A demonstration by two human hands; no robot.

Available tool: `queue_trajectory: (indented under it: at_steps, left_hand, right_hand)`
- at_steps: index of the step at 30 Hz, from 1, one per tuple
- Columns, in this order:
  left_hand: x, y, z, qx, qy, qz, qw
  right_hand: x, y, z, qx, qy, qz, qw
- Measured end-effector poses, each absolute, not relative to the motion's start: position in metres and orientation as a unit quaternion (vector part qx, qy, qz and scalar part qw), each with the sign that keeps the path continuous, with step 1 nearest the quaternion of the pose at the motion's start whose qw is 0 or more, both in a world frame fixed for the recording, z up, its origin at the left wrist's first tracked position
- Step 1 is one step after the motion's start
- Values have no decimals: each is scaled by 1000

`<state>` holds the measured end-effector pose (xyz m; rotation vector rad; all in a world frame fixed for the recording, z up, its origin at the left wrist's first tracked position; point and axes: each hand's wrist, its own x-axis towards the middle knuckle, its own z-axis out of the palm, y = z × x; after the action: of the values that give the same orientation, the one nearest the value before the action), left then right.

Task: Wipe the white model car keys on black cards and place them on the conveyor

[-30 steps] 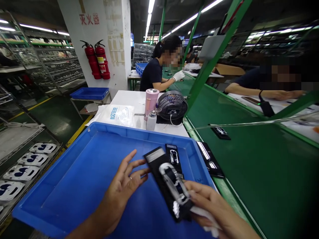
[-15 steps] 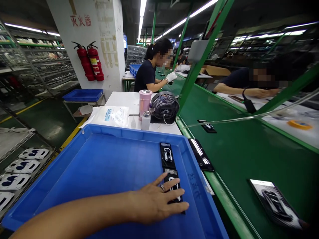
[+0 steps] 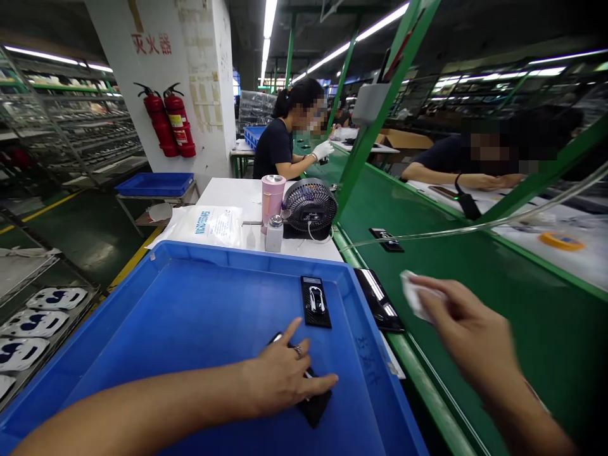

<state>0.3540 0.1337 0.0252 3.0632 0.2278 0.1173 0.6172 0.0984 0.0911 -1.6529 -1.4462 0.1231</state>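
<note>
Down in the blue tray [image 3: 190, 316], the left hand [image 3: 280, 377] lay open, fingers spread flat over a black panel [image 3: 316, 405] near the tray's right wall, resting on it without gripping. A second black panel [image 3: 316, 302], printed with a white car, lay just beyond, apart from the fingers. The right hand [image 3: 468, 326] hung over the green belt [image 3: 546, 291], pinching a white cloth [image 3: 415, 292] between thumb and fingers.

bright ceiling strip lights [image 3: 270, 19], glare on green conveyor [image 3: 427, 253], right hand [image 3: 468, 326] motion-blurred, edges warped
</note>
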Motion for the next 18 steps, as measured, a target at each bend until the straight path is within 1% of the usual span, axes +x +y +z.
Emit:
queue_trajectory:
  at_steps: [4,8,11,14,18]
  left_hand:
    - [300,135,25,981,181,18,72]
    - [259,146,22,958,250,2,140]
    - [247,158,20,948,250,-7,200]
    - [248,170,17,944,224,3,241]
    - [251,177,13,956,176,34,233]
  right_hand:
    - [570,193,90,-601,-695,45,392]
    - [531,277,91,-585,-743,26,324]
    - [512,320,89,-605,-749,2,269]
    - [501,344,85,-631,-747,-15,210]
    - [498,354,83,-652,-744,-28,144]
